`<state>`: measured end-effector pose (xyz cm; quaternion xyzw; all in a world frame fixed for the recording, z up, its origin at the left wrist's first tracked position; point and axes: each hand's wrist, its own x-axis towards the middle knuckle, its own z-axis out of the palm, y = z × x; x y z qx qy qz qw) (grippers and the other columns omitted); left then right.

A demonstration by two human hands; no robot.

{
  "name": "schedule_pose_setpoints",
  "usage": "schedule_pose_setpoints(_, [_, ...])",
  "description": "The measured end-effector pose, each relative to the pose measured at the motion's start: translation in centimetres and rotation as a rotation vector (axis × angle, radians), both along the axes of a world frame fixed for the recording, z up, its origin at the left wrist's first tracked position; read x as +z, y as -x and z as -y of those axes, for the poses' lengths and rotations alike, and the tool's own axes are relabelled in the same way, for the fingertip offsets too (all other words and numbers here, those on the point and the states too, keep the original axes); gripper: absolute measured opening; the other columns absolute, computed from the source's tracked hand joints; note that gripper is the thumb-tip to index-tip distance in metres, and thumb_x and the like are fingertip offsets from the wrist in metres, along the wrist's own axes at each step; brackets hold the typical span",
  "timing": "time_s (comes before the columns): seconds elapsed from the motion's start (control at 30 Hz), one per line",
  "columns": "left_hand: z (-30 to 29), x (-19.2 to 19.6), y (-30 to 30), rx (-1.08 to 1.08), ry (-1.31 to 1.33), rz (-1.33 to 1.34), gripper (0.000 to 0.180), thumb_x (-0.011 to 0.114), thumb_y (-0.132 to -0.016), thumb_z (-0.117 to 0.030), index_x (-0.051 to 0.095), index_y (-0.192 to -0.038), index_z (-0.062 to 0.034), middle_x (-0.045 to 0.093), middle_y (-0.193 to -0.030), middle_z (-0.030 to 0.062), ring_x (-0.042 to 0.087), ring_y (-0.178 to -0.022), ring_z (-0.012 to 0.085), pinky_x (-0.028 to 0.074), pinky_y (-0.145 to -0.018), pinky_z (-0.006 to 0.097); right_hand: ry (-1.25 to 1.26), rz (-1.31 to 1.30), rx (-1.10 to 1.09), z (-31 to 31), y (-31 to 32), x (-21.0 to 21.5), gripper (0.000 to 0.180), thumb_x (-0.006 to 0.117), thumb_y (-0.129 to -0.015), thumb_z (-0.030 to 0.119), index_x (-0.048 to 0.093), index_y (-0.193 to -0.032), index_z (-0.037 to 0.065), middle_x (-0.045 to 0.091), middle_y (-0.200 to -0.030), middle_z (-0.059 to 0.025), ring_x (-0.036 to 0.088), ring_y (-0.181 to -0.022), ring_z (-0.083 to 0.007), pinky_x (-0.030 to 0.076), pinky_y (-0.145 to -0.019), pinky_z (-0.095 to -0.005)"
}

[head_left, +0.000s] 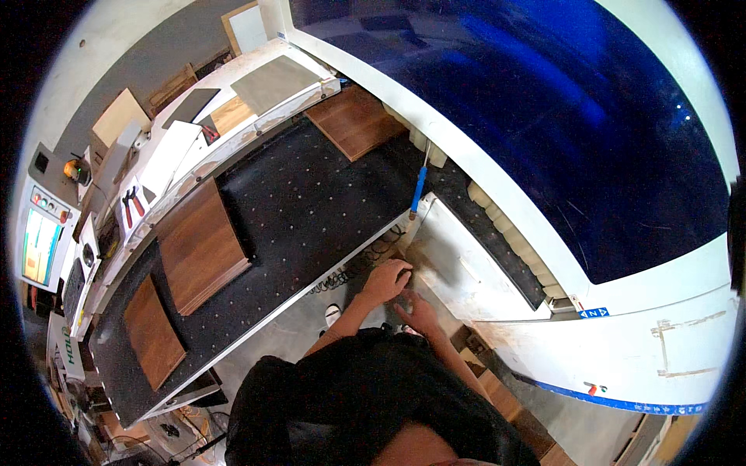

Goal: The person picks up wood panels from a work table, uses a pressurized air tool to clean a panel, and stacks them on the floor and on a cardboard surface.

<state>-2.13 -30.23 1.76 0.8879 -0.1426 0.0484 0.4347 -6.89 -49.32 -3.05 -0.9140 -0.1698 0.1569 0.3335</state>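
My left hand (387, 281) hangs in front of my body, just off the near edge of a black dotted table (303, 194). Its fingers are curled in, and what lies in them, if anything, is too small to make out. Close beside and below it is my right hand (420, 313), its thumb and fingers bent but apart, with nothing visible in them. A stack of brown wood-grain panels (200, 247) rests on the table. Another such panel (154, 332) lies left of it, and one more (357, 123) lies at the far end by the machine.
A large white machine with a dark blue window (536, 116) rises on the right. A slim blue-handled tool (420, 185) stands at the table's right corner. Pliers (134, 206) lie on the white ledge behind, and a control screen (40, 245) is at far left. Coiled hose (330, 281) hangs below the edge.
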Motion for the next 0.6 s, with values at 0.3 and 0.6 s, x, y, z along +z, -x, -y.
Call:
schedule_pose_setpoints(0.3, [-4.1,-0.2,-3.7,0.049,-0.004,-0.017,0.028,0.062,-0.105,-0.028,0.071,-0.121,-0.0066,0.071,-0.118,0.0143,0.067,-0.112,0.0339,0.054,-0.096,0.048,0.108,0.005,-0.141,-0.4,0.1,3.6,0.067,0.071,-0.095,0.051,0.056,-0.144,0.008,0.071,-0.130,-0.0143,0.073,-0.109,-0.0303,0.058,-0.091,-0.0463])
schedule_pose_setpoints(0.6, [-2.8,-0.6,-17.7,0.216,0.178,-0.126,0.054,0.065,-0.101,-0.038,0.061,-0.138,0.0015,0.066,-0.133,0.0229,0.065,-0.122,0.0388,0.050,-0.105,0.047,0.082,0.054,-0.147,-1.1,0.7,4.0,0.061,0.068,-0.098,0.050,0.056,-0.142,0.010,0.072,-0.128,-0.0135,0.074,-0.105,-0.0301,0.058,-0.089,-0.0462])
